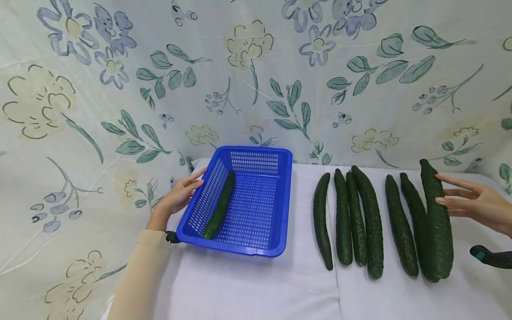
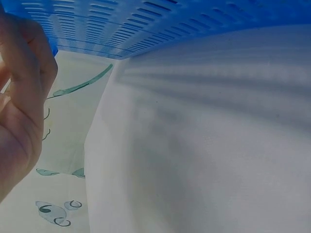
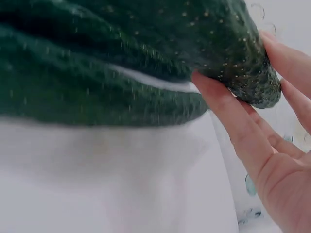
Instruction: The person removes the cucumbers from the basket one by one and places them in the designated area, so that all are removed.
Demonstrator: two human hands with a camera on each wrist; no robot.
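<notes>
At the far right my right hand (image 1: pixel 478 204) holds the rightmost cucumber (image 1: pixel 438 222) with its fingertips, near the upper part. In the right wrist view, thumb and fingers of the right hand (image 3: pixel 272 150) lie on either side of the bumpy dark cucumber (image 3: pixel 223 53). Beside it, partly covered, lies another cucumber (image 1: pixel 415 204). On the left, my left hand (image 1: pixel 180 193) grips the left rim of a blue plastic basket (image 1: pixel 289 200). Inside the basket, along its left wall, lies one cucumber (image 1: pixel 221 206). The left wrist view shows the basket's slotted wall (image 2: pixel 189 19) above the cloth.
Between basket and right hand, several cucumbers (image 1: pixel 342 218) lie in a row, tips pointing away. A white cloth (image 1: pixel 256 284) covers the table. Behind and to the left hangs a flowered curtain (image 1: pixel 224 89). Black straps are on both wrists.
</notes>
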